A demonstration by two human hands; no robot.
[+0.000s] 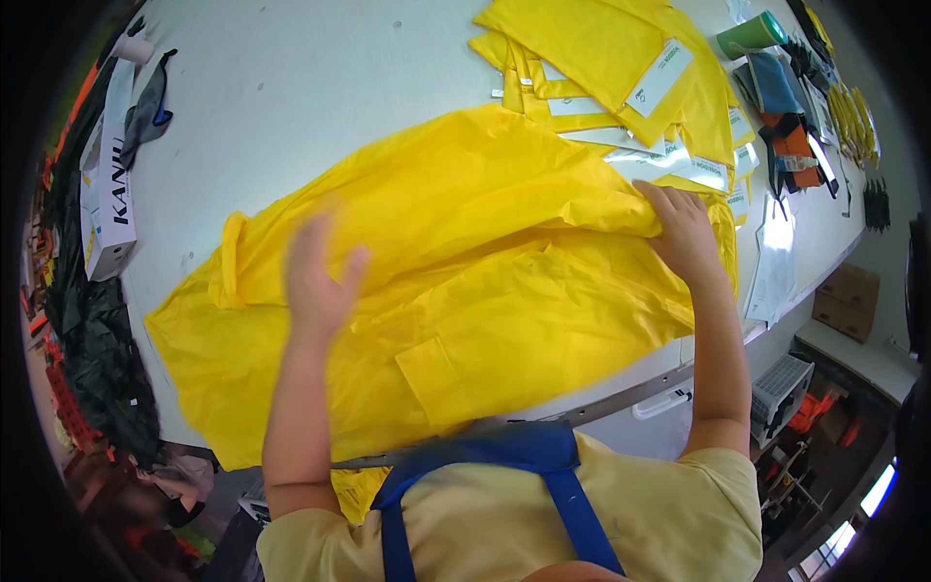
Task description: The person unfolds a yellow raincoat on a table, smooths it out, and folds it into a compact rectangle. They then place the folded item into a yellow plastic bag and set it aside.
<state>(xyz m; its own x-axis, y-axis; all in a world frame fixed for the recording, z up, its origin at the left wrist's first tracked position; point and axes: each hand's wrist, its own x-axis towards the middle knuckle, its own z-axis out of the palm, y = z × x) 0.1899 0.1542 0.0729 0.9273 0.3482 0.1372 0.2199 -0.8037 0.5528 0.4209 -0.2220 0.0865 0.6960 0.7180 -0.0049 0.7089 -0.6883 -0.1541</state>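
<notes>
A large yellow raincoat (465,252) lies spread and rumpled across the white table (291,87), a patch pocket showing near the front edge. My left hand (318,279) is open and blurred, hovering flat over the coat's left half. Over at the coat's right side, my right hand (687,231) presses down on a fold of the yellow fabric with its fingers curled on it. Behind the coat sits a stack of folded yellow garments (621,68) with white tags.
A long white box (112,184) lies at the table's left edge beside dark fabric (150,97). A green roll (752,34), blue and orange items (790,126) and white sheets (776,262) crowd the far right. Crates and cardboard boxes (849,301) stand below the table's right end.
</notes>
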